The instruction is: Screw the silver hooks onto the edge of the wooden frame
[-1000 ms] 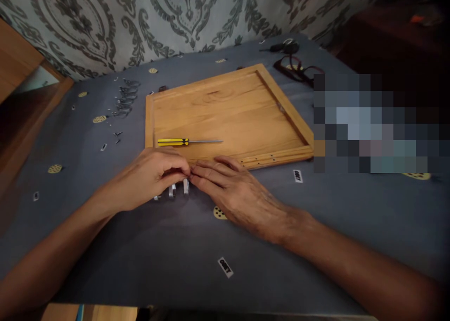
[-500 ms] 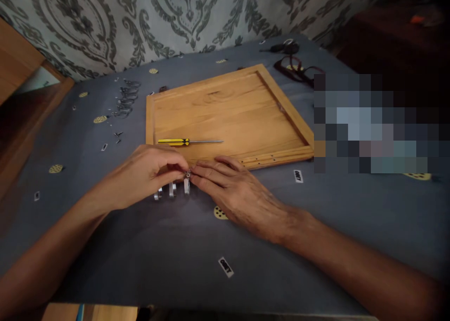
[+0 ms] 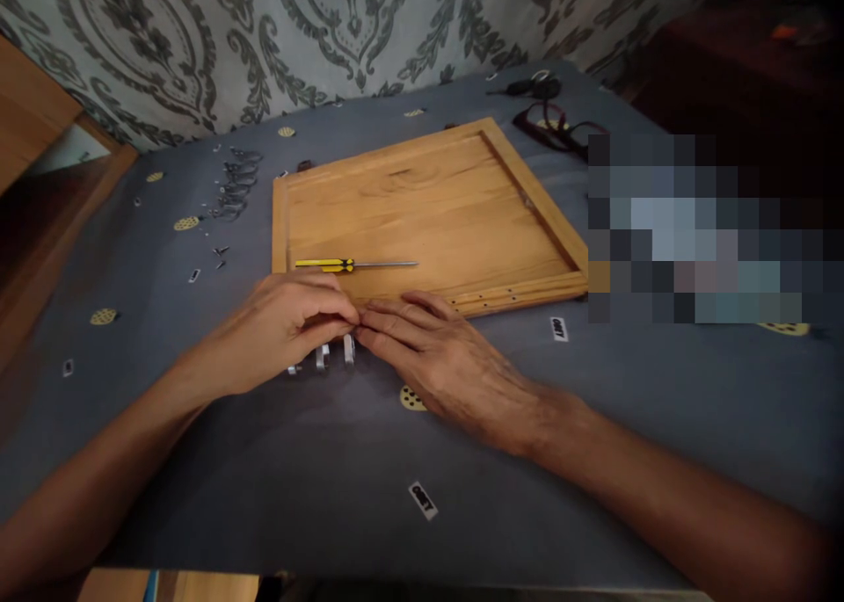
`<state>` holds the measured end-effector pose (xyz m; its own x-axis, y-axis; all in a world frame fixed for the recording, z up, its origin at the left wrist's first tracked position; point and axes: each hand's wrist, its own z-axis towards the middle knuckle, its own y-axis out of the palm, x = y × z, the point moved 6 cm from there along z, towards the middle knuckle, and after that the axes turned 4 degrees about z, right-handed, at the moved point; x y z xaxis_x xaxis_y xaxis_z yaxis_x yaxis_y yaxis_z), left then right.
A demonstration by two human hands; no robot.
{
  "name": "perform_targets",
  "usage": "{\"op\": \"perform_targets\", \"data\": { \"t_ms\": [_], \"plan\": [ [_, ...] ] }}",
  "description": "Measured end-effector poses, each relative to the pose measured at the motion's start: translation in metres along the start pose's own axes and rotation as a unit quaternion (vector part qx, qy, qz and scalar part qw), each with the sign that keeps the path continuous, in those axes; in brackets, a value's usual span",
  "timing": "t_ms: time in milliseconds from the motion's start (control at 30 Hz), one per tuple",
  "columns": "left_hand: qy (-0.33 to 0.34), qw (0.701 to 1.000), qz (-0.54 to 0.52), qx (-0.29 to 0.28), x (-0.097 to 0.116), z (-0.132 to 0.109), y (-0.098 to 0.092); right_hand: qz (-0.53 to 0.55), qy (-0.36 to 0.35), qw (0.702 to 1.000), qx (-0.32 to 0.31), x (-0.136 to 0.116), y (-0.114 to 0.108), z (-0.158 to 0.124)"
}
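Note:
My left hand [image 3: 296, 321] pinches thumb and forefinger together at the near edge of a wooden framed panel [image 3: 402, 198]. Whatever is between those fingertips is hidden. My right hand [image 3: 454, 365] lies along the same edge, its fingers stretched out and their tips meeting those of the left. Just below the fingertips is a shiny metal clip [image 3: 349, 350], and another metal clip [image 3: 323, 358] stands to its left; a third is partly covered by my left hand. A screwdriver [image 3: 356, 264] with a yellow and black handle lies on the panel, above my left hand.
Several wire-like metal pieces [image 3: 236, 184] and a few small screw-like parts [image 3: 221, 252] lie on the blue patterned cloth [image 3: 316, 496] at left. Glasses [image 3: 560, 132] and a dark object with a ring [image 3: 537, 85] are at the back right. A pixelated patch hides the right side.
My left fingertips have shifted slightly right and now cover the small metal piece that showed between them before. My right hand, the panel and the screwdriver have hardly moved.

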<state>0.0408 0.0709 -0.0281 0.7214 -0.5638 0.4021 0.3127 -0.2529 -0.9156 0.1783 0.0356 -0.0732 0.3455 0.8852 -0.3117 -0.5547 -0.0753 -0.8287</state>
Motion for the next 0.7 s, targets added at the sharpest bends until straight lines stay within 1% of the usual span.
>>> {"op": "perform_targets", "data": {
  "t_ms": [100,233,400,700],
  "plan": [
    [-0.003,1.0,0.009,-0.004,-0.0013,-0.0005,0.0002,-0.006,0.0,1.0,-0.002,-0.0001,0.0003,-0.0001],
    [0.009,1.0,0.011,0.002,-0.0008,-0.0015,-0.0021,-0.01,-0.001,1.0,-0.004,-0.0003,0.0,0.0003],
    [0.013,1.0,0.006,-0.009,-0.0004,-0.0016,-0.0023,-0.005,-0.006,1.0,-0.003,-0.0003,-0.0007,-0.0004],
    [-0.005,1.0,0.004,-0.011,-0.0024,-0.0028,-0.0003,-0.003,-0.004,1.0,-0.007,-0.0002,-0.0009,0.0002]
  ]
}}
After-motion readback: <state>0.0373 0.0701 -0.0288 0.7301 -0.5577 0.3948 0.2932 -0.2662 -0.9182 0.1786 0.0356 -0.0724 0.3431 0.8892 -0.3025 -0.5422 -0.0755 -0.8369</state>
